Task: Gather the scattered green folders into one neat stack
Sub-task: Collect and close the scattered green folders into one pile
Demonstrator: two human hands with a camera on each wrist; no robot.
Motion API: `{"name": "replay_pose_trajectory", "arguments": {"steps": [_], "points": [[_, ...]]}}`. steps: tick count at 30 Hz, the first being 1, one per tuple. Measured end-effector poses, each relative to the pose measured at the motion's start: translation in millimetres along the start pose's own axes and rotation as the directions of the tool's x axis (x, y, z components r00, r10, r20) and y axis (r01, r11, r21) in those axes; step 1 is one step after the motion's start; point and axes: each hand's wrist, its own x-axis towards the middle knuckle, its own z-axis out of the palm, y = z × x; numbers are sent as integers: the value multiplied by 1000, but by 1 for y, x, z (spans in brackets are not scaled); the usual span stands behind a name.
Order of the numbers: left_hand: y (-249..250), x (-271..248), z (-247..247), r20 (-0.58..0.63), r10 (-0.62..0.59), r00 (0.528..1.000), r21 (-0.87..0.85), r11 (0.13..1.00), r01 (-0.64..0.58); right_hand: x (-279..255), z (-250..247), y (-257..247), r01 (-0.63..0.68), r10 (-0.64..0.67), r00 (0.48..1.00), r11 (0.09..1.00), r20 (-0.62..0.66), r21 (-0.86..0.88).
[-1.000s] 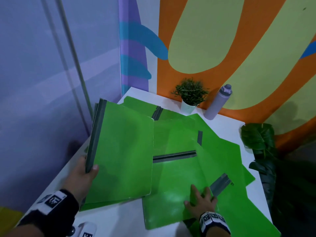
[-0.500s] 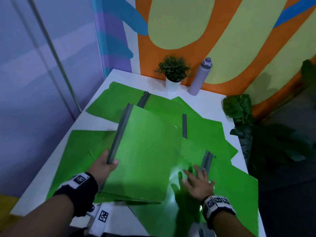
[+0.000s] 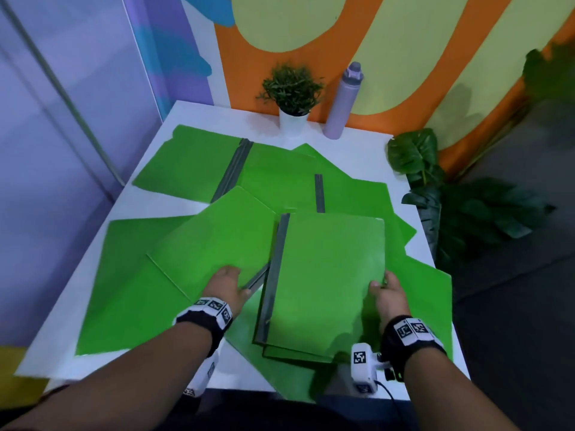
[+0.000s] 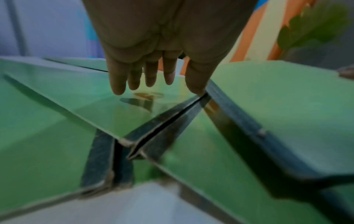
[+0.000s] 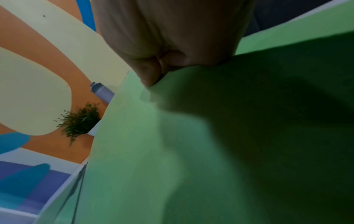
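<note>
Head view, right hand pinching glossy green stack, left hand flat, fingers straight, on grey-spined folder

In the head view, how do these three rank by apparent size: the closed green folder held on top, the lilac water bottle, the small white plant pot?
1. Closed green folder, nearest the camera
2. Lilac water bottle
3. Small white plant pot
</note>
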Motion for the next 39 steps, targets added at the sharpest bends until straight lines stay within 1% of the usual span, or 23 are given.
{"name": "replay_pose_trajectory", "arguments": {"steps": [2,4,6,8,10,13,15,17,20,22,23,24,25,27,28,29,30,31,32,33,35,37,39], "points": [[-2,4,9,24,3,1000,114,993,-6,1,-11,8,-11,10,999,1000,-45,-25],[-3,3,15,59,-23,998,205,979,10,0,-18,16,-34,32,997,999,-71,-26],[-5,2,18,83,-30,996,276,961,6,-1,-23,19,-55,53,995,998,-85,-22],[-5,3,20,85,-11,996,334,942,-18,-3,-24,19,-76,75,993,997,-90,-5],[-3,4,19,93,1,996,390,920,-37,-5,-24,16,-80,81,993,997,-83,13],[0,0,19,137,11,991,468,881,-75,-5,-24,12,-77,80,993,996,-85,47],[2,-3,16,160,17,987,488,868,-94,-4,-25,9,-70,76,993,995,-85,77],[4,-6,4,138,33,990,478,873,-95,-3,-25,5,-68,77,994,992,-84,102],[7,-11,-33,35,44,998,442,895,-55,-1,-23,-2,-83,96,993,982,-71,169],[7,-14,-65,-101,20,995,361,932,17,-1,-20,-7,-84,98,994,973,-56,214],[7,-15,-82,-184,1,983,292,955,53,-2,-17,-10,-81,94,994,970,-49,231],[7,-18,-99,-273,-17,962,214,974,78,-4,-14,-14,-72,84,996,968,-41,238],[7,-21,-116,-369,-32,929,137,987,89,-5,-10,-17,-63,71,997,969,-24,240],[8,-30,-147,-543,-66,837,-10,997,73,-8,-3,-25,-51,47,999,971,22,235],[9,-35,-159,-600,-87,795,-88,995,42,-8,1,-29,-43,36,999,974,36,224],[8,-38,-166,-628,-108,771,-168,986,1,-9,5,-34,-23,13,999,980,52,197],[7,-40,-168,-629,-126,767,-242,970,-39,-10,8,-38,7,-17,998,987,64,163],[4,-40,-166,-605,-148,782,-318,946,-68,-10,12,-42,35,-47,996,988,75,151],[1,-39,-159,-560,-165,812,-389,918,-82,-12,16,-46,48,-62,994,986,86,159],[-3,-38,-150,-502,-174,847,-457,885,-89,-13,20,-48,40,-57,994,985,97,169],[-6,-40,-131,-350,-171,921,-574,816,-67,-13,27,-49,-17,-12,991,975,130,223],[-5,-46,-113,-189,-124,974,-649,760,-28,-11,31,-46,-52,5,986,959,169,278],[0,-50,-98,-57,-57,997,-691,723,2,-9,36,-41,-47,-3,983,962,182,270]]}}
